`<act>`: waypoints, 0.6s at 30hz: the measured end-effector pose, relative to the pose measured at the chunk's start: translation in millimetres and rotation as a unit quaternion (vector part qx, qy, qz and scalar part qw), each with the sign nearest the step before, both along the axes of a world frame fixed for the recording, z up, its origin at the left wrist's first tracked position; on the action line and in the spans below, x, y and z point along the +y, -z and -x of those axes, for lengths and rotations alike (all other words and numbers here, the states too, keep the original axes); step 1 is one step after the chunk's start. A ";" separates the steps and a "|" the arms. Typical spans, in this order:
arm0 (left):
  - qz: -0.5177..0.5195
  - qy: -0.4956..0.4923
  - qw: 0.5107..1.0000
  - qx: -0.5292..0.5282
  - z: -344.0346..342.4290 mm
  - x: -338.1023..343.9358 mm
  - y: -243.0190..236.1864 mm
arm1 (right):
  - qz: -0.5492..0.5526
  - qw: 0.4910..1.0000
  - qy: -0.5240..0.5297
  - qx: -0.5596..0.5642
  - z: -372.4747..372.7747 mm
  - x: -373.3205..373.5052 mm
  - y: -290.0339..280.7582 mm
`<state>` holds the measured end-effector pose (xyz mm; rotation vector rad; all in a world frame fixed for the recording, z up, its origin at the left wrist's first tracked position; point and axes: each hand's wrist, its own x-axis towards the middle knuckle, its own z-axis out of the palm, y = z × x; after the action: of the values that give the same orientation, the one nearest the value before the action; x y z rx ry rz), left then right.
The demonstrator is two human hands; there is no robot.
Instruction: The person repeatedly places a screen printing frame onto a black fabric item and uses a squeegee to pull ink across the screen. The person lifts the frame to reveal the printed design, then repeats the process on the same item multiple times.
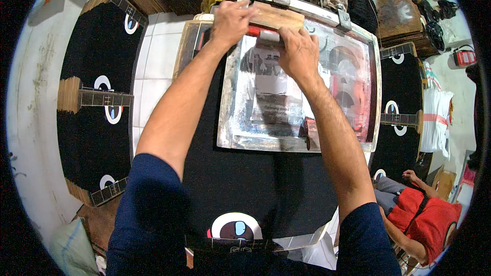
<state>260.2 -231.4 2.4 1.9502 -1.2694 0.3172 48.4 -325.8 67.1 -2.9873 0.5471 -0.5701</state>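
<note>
Navy fabric sleeves (153, 199) are framing the nearest part of the view, with bare forearms (176, 107) stretching away from them. Between the arms, a matte black sheet (240, 179) is lying flat, its near end bearing a printed eye (236, 226) with a smooth white ring, a dark centre and a pale blue oval.

Farther off, a rectangular screen frame (255, 143) with a stained, scuffed rim is resting over the sheet, its glossy mesh (245, 117) showing milky grey patches. Along its far side a pale wooden bar (279, 16) with visible grain is lying crosswise, a streak of wet-looking red ink (254, 30) showing just below it. The right hand (300, 53) is gripping the bar near its right end, fingers bending narrowly around the edge. The left hand (231, 23) is reaching over the other end, its fingertips blurring; how firmly they are closing, I cannot tell.

Stacks of black panels (84, 46) with brown, ragged layered edges are standing to the left, and a person in red (429, 220) is sitting at the lower right.
</note>
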 end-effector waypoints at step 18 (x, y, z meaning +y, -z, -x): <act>-0.087 -0.040 0.985 0.141 224.5 230.5 8.7 | 0.037 0.998 0.036 0.031 12.4 20.3 -0.1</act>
<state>35.7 -0.8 -6.3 2.1090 -1.0642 -0.0337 36.0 -305.5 67.1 -3.0749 0.6544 -0.5133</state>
